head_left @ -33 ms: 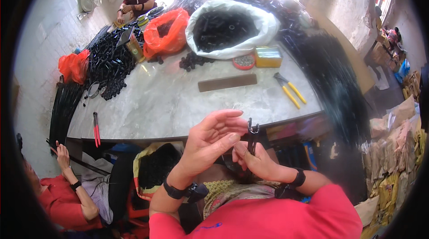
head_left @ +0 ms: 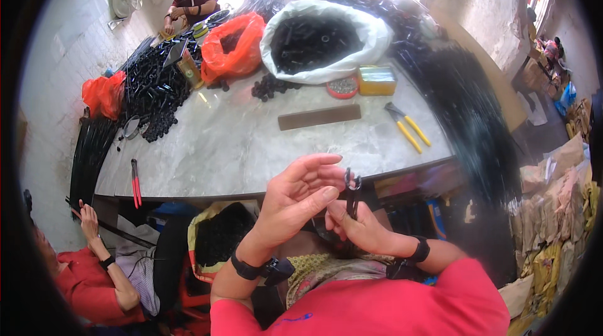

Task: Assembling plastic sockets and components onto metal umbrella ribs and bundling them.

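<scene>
My right hand (head_left: 361, 226) is closed around a dark, slim tool with two curved prongs (head_left: 353, 179) at its top. The prongs stand upright above my thumb with a gap between them; the lower part is hidden in the fist. Close on its left is my left hand (head_left: 295, 201), palm turned up and inward, fingers stretched out and thumb apart. Its fingertips come very near the prongs; I cannot tell whether they touch. Both hands are in front of the table's near edge. Beyond them, a flat brown bar (head_left: 319, 117) and yellow-handled pincers (head_left: 408, 127) lie on the grey tabletop (head_left: 213, 141).
A white sack (head_left: 276, 62) of black tubes, an orange bag (head_left: 220, 47) and black piles stand farther back. Red-handled pliers (head_left: 135, 183) lie at the left edge. Long black rods (head_left: 468, 103) drape over the right. A co-worker's hand (head_left: 89, 220) is at lower left; another person sits at far left.
</scene>
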`<state>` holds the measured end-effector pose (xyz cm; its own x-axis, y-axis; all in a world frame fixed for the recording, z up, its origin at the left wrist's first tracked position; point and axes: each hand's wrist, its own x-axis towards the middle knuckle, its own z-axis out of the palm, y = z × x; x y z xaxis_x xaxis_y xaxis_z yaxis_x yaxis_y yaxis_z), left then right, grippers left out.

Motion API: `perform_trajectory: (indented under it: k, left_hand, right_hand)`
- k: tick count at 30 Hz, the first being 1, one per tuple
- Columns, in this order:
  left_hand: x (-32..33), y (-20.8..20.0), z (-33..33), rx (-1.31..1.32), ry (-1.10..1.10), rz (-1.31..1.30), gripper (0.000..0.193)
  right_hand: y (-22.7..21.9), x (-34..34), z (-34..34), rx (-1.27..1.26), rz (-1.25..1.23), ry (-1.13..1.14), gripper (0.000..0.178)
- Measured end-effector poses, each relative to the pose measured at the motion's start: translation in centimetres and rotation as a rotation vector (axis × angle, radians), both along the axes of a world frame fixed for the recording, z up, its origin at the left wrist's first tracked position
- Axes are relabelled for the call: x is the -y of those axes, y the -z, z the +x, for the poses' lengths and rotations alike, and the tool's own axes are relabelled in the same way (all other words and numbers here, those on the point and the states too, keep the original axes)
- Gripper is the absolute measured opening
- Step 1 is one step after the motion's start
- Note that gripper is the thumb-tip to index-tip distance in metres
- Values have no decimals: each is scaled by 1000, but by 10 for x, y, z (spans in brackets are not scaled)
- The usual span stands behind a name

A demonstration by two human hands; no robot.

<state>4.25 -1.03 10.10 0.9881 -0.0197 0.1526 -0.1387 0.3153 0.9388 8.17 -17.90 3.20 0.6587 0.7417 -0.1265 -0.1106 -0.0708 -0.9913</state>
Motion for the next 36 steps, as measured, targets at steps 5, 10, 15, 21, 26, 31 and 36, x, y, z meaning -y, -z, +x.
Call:
perform_trajectory:
  k: [5,10,15,21,26,31,36]
  left_hand:
    - [-2,-6,4,-26,69,-57,48]
    - [-3,8,12,38,42,3,51]
    - [0,3,9,-14,6,-92,50]
    - [3,-2,9,-71,-51,-132,47]
    - [2,-4,6,-108,-63,-167,41]
    - [-4,-1,3,-121,-8,-216,33]
    - [-9,-7,-4,-164,70,-210,16]
  right_hand:
    - [-5,-2,4,-8,37,-60,52]
    - [-2,2,15,-51,30,-217,33]
    - [-31,22,46,135,173,-93,40]
    - [-59,24,71,-120,253,-130,19]
    - [-61,19,83,-191,300,-229,24]
    - [-63,10,94,-219,267,-367,21]
    - [-69,7,99,-239,209,-476,19]
